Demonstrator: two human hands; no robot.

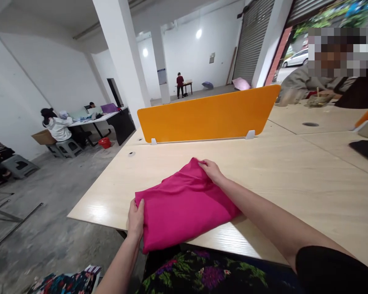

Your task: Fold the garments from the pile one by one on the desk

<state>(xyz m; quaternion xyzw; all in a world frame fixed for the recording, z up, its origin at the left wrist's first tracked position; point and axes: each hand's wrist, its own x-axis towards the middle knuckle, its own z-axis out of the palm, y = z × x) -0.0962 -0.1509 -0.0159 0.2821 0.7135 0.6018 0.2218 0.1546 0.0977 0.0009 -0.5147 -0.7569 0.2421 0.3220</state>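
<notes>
A folded magenta cloth [184, 204] lies on the pale wooden table [294, 175], hanging slightly over its near edge. My left hand [135, 218] grips the cloth's near left corner, thumb on top. My right hand [211, 170] pinches the far corner of the cloth, fingers closed on the fabric. The cloth lies flat between both hands with a few soft creases.
An orange divider panel [208, 114] stands across the table behind the cloth. A person sits at the far right behind it. Other people sit at a desk [92, 118] at the left; one stands far back. Stools [18, 165] and a concrete floor lie left.
</notes>
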